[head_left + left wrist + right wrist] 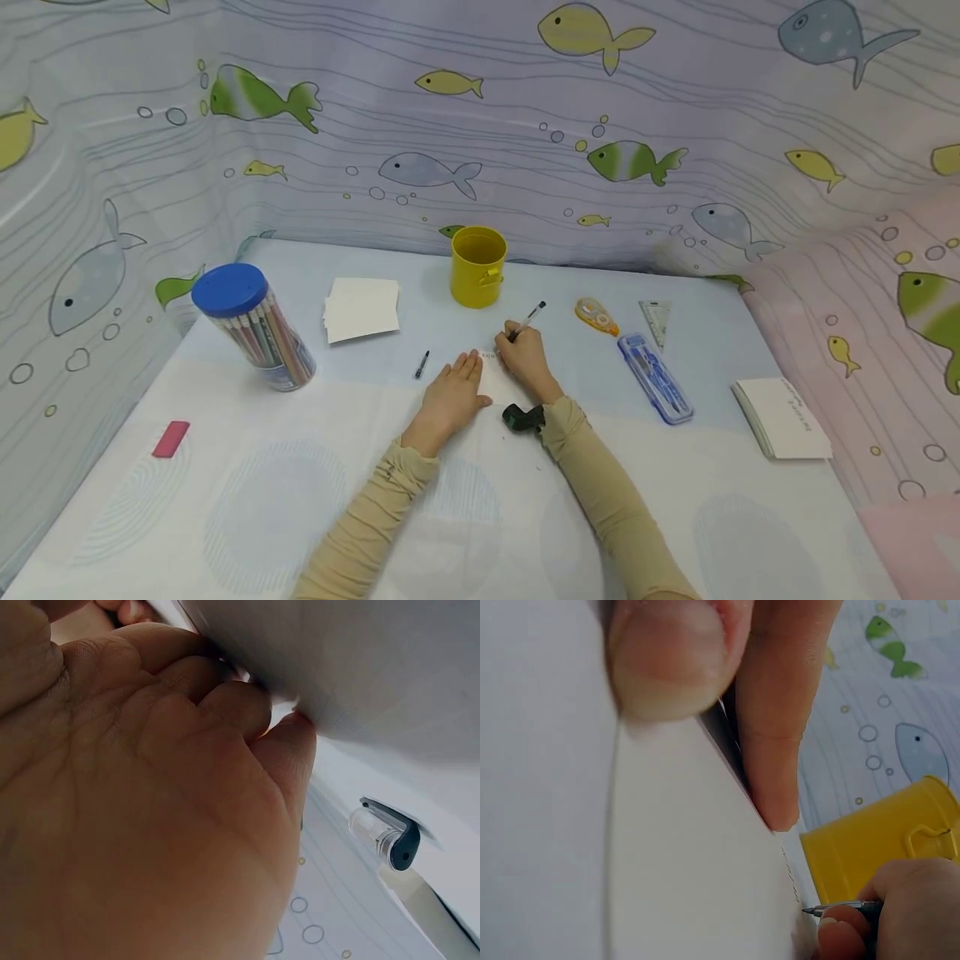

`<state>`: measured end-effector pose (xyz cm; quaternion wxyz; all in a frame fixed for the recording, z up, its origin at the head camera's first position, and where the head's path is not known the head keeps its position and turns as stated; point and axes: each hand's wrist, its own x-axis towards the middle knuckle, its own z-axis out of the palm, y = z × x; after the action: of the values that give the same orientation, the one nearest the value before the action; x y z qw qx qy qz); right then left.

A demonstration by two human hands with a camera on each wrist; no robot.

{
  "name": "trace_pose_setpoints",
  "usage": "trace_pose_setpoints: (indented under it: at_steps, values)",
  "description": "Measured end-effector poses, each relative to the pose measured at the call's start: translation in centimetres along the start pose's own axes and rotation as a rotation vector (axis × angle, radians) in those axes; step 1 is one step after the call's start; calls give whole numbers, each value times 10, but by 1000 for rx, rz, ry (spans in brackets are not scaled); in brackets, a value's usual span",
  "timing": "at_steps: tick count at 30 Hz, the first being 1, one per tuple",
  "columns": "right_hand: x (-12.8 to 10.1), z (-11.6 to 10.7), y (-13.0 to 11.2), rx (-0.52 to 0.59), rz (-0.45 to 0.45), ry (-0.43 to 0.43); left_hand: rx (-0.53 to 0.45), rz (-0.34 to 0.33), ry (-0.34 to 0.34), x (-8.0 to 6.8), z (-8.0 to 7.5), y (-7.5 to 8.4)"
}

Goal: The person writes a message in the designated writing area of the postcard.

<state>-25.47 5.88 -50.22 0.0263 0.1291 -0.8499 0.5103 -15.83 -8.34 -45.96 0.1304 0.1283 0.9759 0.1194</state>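
Right hand [527, 357] grips a pen [528, 319], fingers curled round the barrel, tip down on a small white card [497, 385] near the middle of the table [225, 500]; right wrist view shows the pen tip [810, 910] at the card edge with faint writing beside it. Left hand [452, 392] lies flat on the card's left part, fingers straight, pressing it down, grasping nothing. Pen cap [422, 364] lies loose on the table just left of the left hand, also seen in the left wrist view [386, 834]. Yellow cup [478, 266] stands at the far edge of the table, just behind the hands. Stack of blank white cards [362, 309] sits left of the cup. Clear tub of pencils with a blue lid [253, 327] is tilted near the left edge; pink eraser [171, 439] lies nearer the front left corner. Right of the hands: correction tape dispenser [596, 316], small set square [656, 320], blue geometry case [655, 378]. Another stack of cards with writing on top [783, 417] sits near the right edge. Fish-print cloth [675, 125] backs the table.
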Motion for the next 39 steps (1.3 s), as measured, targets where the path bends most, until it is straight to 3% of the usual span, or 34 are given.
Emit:
trace_pose_setpoints:
  at_steps: [22,29,39]
  values:
    - [-3,-1,-2,16,-3,-14,13,7,8,-2,-1,1]
    - [-4,-2,0,9,-1,36,21,19,8,-2,0,1]
    - [-2,-2,0,-5,19,6,24,12,7,-2,-2,1]
